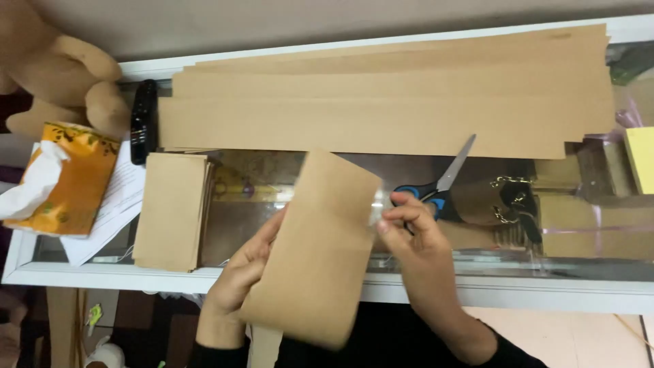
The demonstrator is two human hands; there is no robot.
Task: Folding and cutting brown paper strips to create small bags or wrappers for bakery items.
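Both hands (245, 272) (415, 238) hold brown paper sheet (317, 252); tissue box (71, 180) holds tissue (37, 180).

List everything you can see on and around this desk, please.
long kraft paper sheets: several, brown, stacked along the desk's far side
folded kraft pieces: one pile, brown, left of centre
kraft paper piece: one, brown, held in the middle
scissors: one, blue handles, right of centre
tissue box: one, orange, far left
plush toy: one, tan, top left
remote control: one, black, beside the plush toy
glass desk: one, white-framed
left hand: holds the paper piece
right hand: pinches its right edge, apparently with clear tape
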